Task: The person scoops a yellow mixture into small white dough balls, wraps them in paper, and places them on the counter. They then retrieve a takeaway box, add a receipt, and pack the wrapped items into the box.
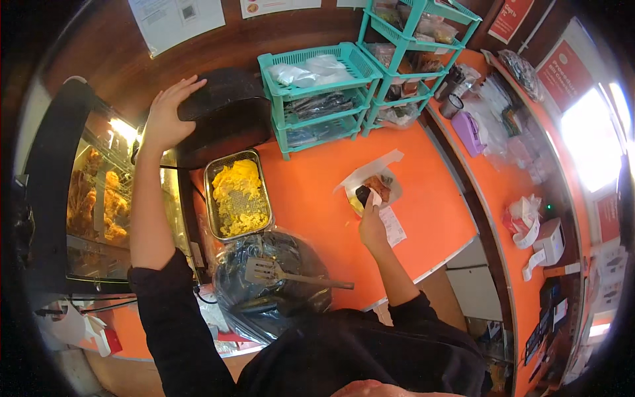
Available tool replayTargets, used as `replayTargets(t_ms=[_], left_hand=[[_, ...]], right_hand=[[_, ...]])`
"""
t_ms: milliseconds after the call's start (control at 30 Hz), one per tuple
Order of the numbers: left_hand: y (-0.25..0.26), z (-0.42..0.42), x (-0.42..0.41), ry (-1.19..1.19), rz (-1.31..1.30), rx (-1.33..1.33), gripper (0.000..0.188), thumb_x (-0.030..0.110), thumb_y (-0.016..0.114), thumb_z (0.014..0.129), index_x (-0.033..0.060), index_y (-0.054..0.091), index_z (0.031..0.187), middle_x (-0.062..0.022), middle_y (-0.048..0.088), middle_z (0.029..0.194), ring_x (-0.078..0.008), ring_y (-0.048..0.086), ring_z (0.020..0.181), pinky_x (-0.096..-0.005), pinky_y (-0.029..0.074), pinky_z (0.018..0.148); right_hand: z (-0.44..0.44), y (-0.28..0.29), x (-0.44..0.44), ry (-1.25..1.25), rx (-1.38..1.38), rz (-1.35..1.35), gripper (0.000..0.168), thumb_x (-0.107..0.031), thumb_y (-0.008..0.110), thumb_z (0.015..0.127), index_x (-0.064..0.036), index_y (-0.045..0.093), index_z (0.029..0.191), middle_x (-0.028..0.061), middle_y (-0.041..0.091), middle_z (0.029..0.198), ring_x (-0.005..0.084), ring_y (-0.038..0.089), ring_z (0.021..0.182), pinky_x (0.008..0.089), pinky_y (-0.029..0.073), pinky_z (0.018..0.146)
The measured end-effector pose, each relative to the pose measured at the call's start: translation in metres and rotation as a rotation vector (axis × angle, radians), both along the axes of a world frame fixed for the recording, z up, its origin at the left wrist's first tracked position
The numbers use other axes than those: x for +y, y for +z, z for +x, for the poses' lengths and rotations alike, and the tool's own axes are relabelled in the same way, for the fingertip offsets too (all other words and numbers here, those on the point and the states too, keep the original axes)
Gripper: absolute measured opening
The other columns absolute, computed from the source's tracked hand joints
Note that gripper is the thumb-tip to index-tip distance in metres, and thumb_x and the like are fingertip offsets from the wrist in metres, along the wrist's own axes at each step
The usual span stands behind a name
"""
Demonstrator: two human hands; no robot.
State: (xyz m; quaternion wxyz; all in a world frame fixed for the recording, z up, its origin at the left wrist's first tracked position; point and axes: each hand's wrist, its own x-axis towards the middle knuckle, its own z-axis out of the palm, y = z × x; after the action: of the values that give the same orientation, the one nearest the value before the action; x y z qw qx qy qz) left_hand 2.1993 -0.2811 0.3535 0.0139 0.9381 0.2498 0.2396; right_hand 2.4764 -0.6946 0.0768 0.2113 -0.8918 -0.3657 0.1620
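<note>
My left hand (171,111) is raised at the upper left with its fingers spread, over the edge of a black curved lid or box (223,106). Whether it touches that surface I cannot tell. In my right hand (373,226) is a small black object (363,195), with something white beside it. It is over an open paper food box (394,191) on the orange counter. Inside the box lie a browned, fried-looking piece (378,186) and some yellow food (355,204). A printed receipt (393,228) lies partly beneath the right hand.
A metal tray (269,218) holds scrambled egg (238,183). Close to me, a slotted spatula (297,278) rests on a black plastic bag (243,297). A lit display case (99,258) with fried food stands left. Turquoise racks (322,87) line the back; a purple tape dispenser (466,133) sits right.
</note>
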Motion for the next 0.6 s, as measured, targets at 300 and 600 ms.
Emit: replayTargets(t_ms=[300,600], left_hand=[[-0.002,0.003,-0.047,0.112,0.045,0.019,0.083,0.005,0.069,0.066,0.0297,0.055,0.143,0.0013,0.047,0.154,-0.0243,0.037,0.147,-0.0517,0.021,0.123],[-0.105,-0.001,-0.199,0.268,0.136,0.156,0.099,0.007,0.079,0.061,0.0330,0.044,0.150,-0.0055,0.029,0.163,-0.0300,0.026,0.151,-0.0581,0.012,0.123]], right_hand=[[-0.061,0.020,0.068,0.439,0.259,0.747,0.039,-0.013,0.048,0.103,0.002,0.049,0.140,0.0263,0.058,0.133,0.0331,0.058,0.123,0.0424,0.047,0.100],[-0.071,0.082,0.066,0.557,0.106,0.408,0.024,-0.019,0.056,0.098,0.001,0.067,0.092,0.0175,0.063,0.094,0.0375,0.062,0.095,0.0480,0.049,0.084]])
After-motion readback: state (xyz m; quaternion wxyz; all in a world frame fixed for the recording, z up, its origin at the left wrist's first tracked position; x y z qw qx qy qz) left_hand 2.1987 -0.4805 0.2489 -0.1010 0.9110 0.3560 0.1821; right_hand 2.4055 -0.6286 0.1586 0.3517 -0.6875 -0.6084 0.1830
